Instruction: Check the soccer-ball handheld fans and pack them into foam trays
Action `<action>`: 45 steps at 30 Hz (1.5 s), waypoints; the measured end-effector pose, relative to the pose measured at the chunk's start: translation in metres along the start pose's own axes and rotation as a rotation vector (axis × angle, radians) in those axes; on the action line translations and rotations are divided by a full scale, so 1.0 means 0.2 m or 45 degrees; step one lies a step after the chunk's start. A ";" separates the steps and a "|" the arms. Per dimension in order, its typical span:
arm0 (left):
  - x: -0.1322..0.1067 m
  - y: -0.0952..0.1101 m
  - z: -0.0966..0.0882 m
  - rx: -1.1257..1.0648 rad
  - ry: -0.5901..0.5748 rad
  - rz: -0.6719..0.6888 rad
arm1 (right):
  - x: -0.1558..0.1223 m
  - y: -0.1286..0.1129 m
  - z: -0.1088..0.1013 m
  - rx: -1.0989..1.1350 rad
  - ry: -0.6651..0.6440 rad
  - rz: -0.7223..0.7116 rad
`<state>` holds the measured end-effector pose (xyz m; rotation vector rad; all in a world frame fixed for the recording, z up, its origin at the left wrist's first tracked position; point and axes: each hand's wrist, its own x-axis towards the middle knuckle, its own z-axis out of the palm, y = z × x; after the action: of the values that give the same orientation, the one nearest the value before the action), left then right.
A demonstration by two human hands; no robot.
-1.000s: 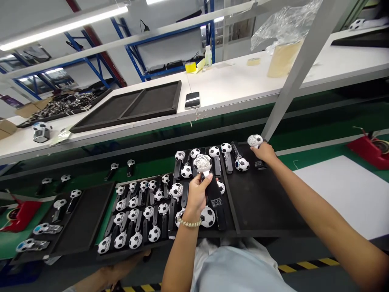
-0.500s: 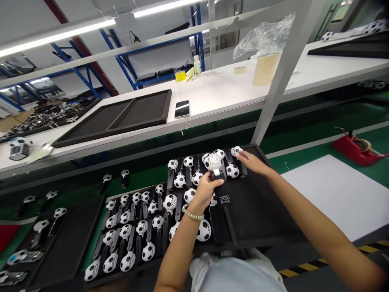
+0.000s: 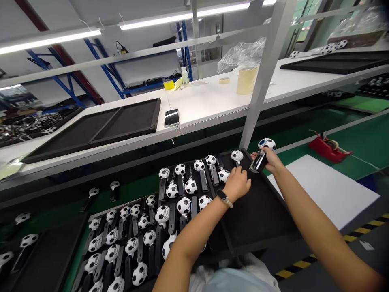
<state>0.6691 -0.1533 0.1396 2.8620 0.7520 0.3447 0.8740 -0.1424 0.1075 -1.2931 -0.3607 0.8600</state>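
Observation:
Many handheld devices, each with a black-and-white soccer-ball head and a dark handle, lie in rows in a black divided tray. My left hand reaches to the tray's back right, fingers curled over the handle of one soccer-ball device; the hand hides most of that handle. Above the tray's right edge, my right hand grips another soccer-ball device, its head up and a glossy black handle slanting down to the left. A blue ring shows on that ball.
Behind the tray, a white bench holds a phone, tape and a black tray. A white post rises near my right hand. At right are a white board and a red holder.
My left hand has let go of the device it held up and moved right onto the one at the back right. My right hand has lifted a device off to the right. The view has shifted right.

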 end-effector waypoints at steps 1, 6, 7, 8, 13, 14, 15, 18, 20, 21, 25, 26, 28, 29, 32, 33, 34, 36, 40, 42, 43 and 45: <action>0.06 0.01 0.06 0.139 -0.085 0.005 | 0.02 -0.02 -0.04 -0.073 0.013 -0.040; 0.27 -0.04 0.27 0.408 -0.337 0.020 | 0.09 -0.07 -0.20 -0.736 -0.170 -0.429; 0.28 -0.06 0.27 0.427 -0.351 0.010 | 0.10 -0.07 -0.22 -1.001 -0.316 -0.610; 0.29 -0.08 0.28 0.448 -0.351 -0.005 | 0.13 -0.07 -0.23 -1.265 -0.481 -0.805; 0.21 -0.17 0.24 0.515 -0.245 -0.069 | 0.21 0.00 -0.12 -1.798 -1.158 -1.252; 0.20 -0.19 0.24 0.513 -0.226 -0.059 | 0.21 0.02 -0.07 -1.767 -1.253 -1.223; 0.18 -0.19 0.23 0.508 -0.208 -0.048 | 0.21 0.04 -0.02 -1.712 -1.325 -1.176; 0.13 -0.22 0.19 0.490 -0.143 -0.035 | 0.18 0.09 0.11 -1.546 -1.412 -1.044; 0.09 -0.23 0.15 0.477 -0.099 -0.028 | 0.16 0.12 0.16 -1.463 -1.267 -0.972; 0.08 -0.24 0.13 0.462 -0.079 0.001 | 0.15 0.13 0.16 -1.419 -1.122 -0.918; 0.05 -0.27 0.13 0.354 -0.096 0.302 | 0.14 0.18 0.13 -1.287 -0.635 -0.647; 0.05 -0.28 0.14 0.337 -0.123 0.354 | 0.15 0.19 0.11 -1.277 -0.601 -0.606; 0.06 -0.27 0.18 0.335 -0.157 0.368 | 0.16 0.22 0.06 -1.263 -0.518 -0.550; 0.07 -0.27 0.20 0.341 -0.159 0.349 | 0.17 0.24 0.02 -1.260 -0.444 -0.520; 0.08 -0.26 0.22 0.350 -0.142 0.329 | 0.18 0.30 -0.10 -1.274 -0.210 -0.363; 0.08 -0.26 0.22 0.350 -0.137 0.336 | 0.19 0.32 -0.13 -1.276 -0.171 -0.295; 0.07 -0.26 0.22 0.349 -0.134 0.344 | 0.20 0.34 -0.17 -1.276 -0.160 -0.233; 0.07 -0.26 0.22 0.350 -0.130 0.351 | 0.22 0.37 -0.21 -1.274 -0.179 -0.157; 0.08 -0.25 0.23 0.357 -0.114 0.314 | 0.29 0.39 -0.21 -1.311 -0.180 -0.164; 0.10 -0.25 0.23 0.356 -0.098 0.285 | 0.33 0.38 -0.18 -1.342 -0.162 -0.190; 0.11 -0.25 0.24 0.353 -0.096 0.269 | 0.36 0.37 -0.16 -1.359 -0.152 -0.200; 0.14 -0.25 0.24 0.343 -0.104 0.246 | 0.39 0.37 -0.13 -1.397 -0.133 -0.210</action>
<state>0.6813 -0.1012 0.0877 3.1902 0.5449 0.1581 0.9167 -0.1023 0.0139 -2.1746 -1.1033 0.5728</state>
